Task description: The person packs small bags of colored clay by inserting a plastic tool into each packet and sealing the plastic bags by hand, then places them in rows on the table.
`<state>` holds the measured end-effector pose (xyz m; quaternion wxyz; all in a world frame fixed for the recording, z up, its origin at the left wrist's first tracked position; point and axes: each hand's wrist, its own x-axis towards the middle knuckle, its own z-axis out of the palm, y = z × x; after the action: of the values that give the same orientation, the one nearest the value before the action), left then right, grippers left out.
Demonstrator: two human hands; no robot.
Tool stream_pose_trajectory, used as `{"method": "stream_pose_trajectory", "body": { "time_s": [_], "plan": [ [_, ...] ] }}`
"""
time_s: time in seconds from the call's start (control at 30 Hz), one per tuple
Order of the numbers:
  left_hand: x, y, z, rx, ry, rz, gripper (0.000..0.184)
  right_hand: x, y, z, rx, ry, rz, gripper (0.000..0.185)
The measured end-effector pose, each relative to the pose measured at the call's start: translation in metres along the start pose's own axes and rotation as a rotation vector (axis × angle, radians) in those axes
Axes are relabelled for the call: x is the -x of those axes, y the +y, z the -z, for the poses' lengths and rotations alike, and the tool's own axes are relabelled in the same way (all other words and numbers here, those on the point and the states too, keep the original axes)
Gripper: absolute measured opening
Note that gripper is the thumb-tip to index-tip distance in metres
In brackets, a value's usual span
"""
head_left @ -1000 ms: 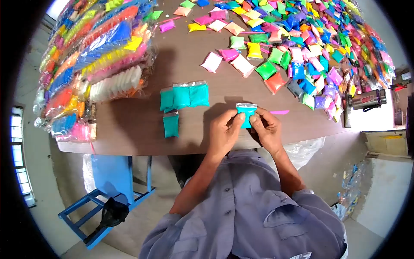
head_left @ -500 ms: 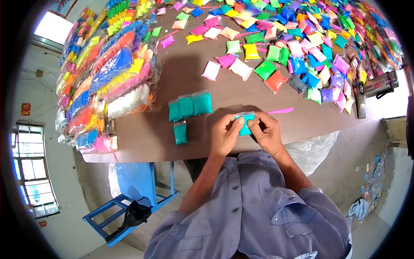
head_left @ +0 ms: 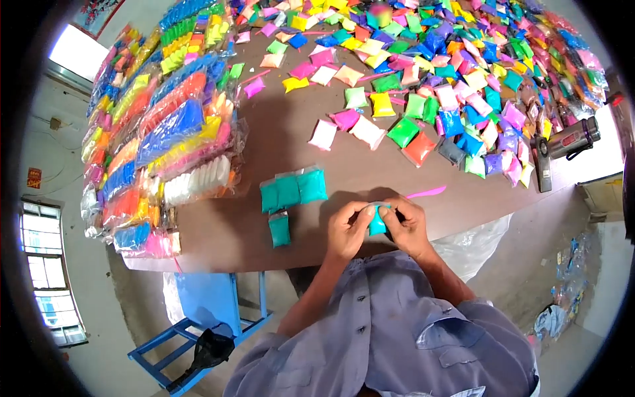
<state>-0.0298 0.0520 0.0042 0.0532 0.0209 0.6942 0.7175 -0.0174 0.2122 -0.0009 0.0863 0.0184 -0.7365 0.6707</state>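
Note:
Between both hands, above the table's near edge, is a small teal clay packet (head_left: pixel 377 227) in a clear bag. My left hand (head_left: pixel 349 228) pinches its left side, and my right hand (head_left: pixel 405 225) pinches its right side near the top. The thumbs press close together and hide much of the bag. To the left lies an overlapping row of teal packets (head_left: pixel 288 190). A single teal packet (head_left: pixel 280 230) rests just below that row. Behind my right hand a pink plastic stick (head_left: pixel 427 192) lies on the brown table (head_left: pixel 218 231).
Stacked bags of coloured packets (head_left: pixel 169 126) cover the table's left side. Loose packets in many colours (head_left: pixel 456 73) spread over the back and right. A dark flask (head_left: pixel 574 137) lies at the right edge. Below on the left stands a blue stool (head_left: pixel 205 301).
The teal packet's top flap, earlier flat and visible above the thumbs, is now mostly hidden under the fingers. The view has tilted, so the table sits slightly lower.

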Motion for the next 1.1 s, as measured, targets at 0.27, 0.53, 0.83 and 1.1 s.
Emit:
{"method": "stream_pose_trajectory", "body": {
  "time_s": [0.27, 0.53, 0.83, 1.1],
  "plan": [
    [0.0, 0.004, 0.004, -0.057, -0.014, 0.023, 0.016, -0.001, -0.003, 0.0, 0.141, 0.003, 0.043, 0.013],
    [-0.005, 0.01, 0.009, -0.107, -0.108, -0.005, 0.025, 0.0, -0.004, -0.002, 0.05, 0.04, 0.025, 0.008],
    [-0.003, -0.007, 0.008, -0.158, -0.085, -0.053, 0.023, 0.003, -0.005, -0.002, 0.043, 0.022, 0.0, 0.01],
    [-0.003, 0.004, 0.006, -0.133, -0.064, -0.039, 0.026, 0.002, -0.006, -0.002, -0.016, 0.014, 0.024, 0.011]
  ]
}}
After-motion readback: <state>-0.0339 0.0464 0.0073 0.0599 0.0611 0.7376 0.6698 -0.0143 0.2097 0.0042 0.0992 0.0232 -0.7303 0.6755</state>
